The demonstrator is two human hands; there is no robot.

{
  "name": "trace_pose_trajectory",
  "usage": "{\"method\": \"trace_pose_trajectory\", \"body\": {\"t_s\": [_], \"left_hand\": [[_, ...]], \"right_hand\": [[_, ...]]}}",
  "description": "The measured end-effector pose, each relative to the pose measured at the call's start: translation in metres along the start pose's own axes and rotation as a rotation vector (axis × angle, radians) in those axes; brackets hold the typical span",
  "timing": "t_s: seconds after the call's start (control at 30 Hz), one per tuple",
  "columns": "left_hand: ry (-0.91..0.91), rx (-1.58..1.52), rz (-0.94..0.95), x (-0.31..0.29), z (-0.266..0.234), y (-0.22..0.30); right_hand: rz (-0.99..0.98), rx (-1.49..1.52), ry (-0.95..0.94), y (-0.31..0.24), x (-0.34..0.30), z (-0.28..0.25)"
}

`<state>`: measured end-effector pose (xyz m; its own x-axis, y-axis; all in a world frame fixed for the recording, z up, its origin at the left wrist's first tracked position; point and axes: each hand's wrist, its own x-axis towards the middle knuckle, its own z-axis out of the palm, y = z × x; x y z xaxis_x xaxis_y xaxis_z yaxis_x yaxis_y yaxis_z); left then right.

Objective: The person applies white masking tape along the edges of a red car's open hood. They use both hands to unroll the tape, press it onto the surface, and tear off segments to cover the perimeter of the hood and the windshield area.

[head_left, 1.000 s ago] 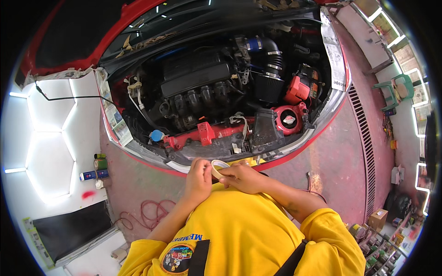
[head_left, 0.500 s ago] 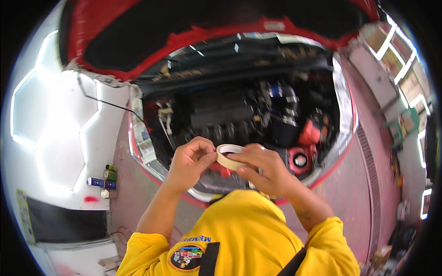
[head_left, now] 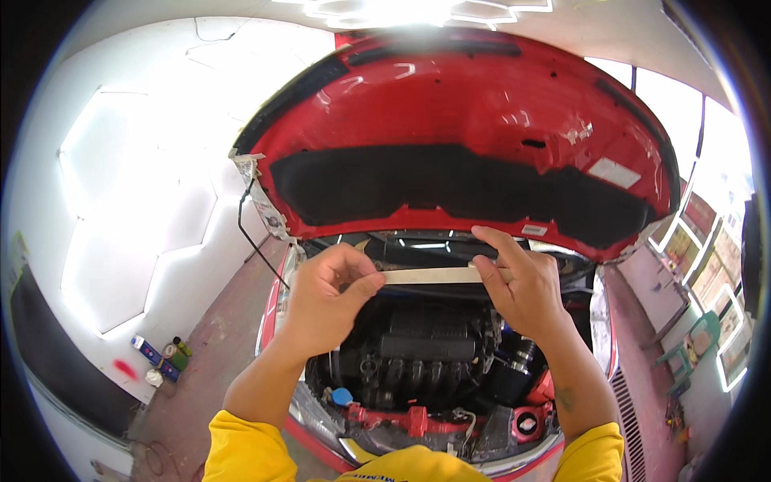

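Observation:
A strip of cream masking tape point(head_left: 430, 276) stretches nearly level between my two hands, above the rear of the open engine bay. My left hand point(head_left: 328, 301) pinches one end of it between thumb and fingertips. At the other end my right hand point(head_left: 526, 285) is closed on the tape, thumb against it and index finger raised; the roll itself is mostly hidden there. Beyond my hands stands the raised red hood point(head_left: 466, 96) with its black lining. Below the strip lies the dark engine point(head_left: 430, 345).
A thin black hood prop rod point(head_left: 255, 249) slants at the left. Taped covering point(head_left: 277, 221) hangs from the hood's left corner. Cans and a blue box point(head_left: 148, 351) stand by the left wall. A green plastic chair point(head_left: 695, 345) is at the right, near a floor grate point(head_left: 629, 426).
My hands have moved apart, drawing a length of tape out between them. They have risen toward the hood as my view tilted up, bringing more of the hood into sight.

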<state>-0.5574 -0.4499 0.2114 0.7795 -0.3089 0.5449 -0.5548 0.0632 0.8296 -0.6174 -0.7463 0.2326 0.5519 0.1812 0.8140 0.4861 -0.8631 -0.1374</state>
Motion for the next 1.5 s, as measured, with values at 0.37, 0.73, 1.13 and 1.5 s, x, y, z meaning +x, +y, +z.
{"method": "trace_pose_trajectory", "body": {"t_s": [0.37,0.73,1.13,1.5], "left_hand": [[-0.183,0.535,0.457,0.060,-0.036,0.057],[0.207,0.452,0.672,0.149,-0.050,0.083],[0.539,0.273,0.741,0.235,-0.050,0.057],[0.929,0.496,0.995,0.280,-0.032,0.033]], "right_hand": [[0.301,0.487,1.359,0.041,0.029,-0.040],[0.164,0.334,0.223,-0.053,0.142,0.035],[-0.247,-0.183,0.374,-0.006,0.249,-0.015],[-0.219,-0.349,0.521,0.017,0.283,0.009]]}}
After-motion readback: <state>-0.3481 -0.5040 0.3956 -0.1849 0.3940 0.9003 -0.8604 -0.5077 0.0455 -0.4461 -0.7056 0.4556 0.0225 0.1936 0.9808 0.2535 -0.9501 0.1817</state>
